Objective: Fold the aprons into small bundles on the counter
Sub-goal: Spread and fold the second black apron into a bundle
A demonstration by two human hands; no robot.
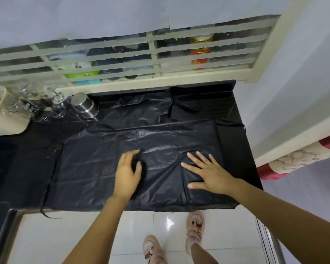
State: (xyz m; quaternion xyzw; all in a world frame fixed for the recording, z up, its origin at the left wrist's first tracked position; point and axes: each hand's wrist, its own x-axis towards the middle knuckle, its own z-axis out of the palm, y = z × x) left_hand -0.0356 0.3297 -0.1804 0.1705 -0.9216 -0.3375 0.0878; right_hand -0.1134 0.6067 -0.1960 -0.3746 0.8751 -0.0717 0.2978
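Right hand (211,174): fingers (196,161) straight and splayed, pressed flat on the black apron (95,164). Left hand (127,174): fingers bent and blurred, so could not tell whether they gripped. Apron lay spread along the counter's (17,168) front edge, towards the right end. Second apron (141,105) was crumpled at the back edge. Steel tin (84,105) stood back left.

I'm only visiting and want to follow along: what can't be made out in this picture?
Head view, all of it:
- Left hand: fingers motion-blurred, so gripping or flat on the apron is unclear.
- Apron's edges: black on black counter, hard to trace; rumpled black material at the back may be another.
- Tins: labels hidden by window bars.
- Glassware: transparent and jumbled; pieces cannot be counted.
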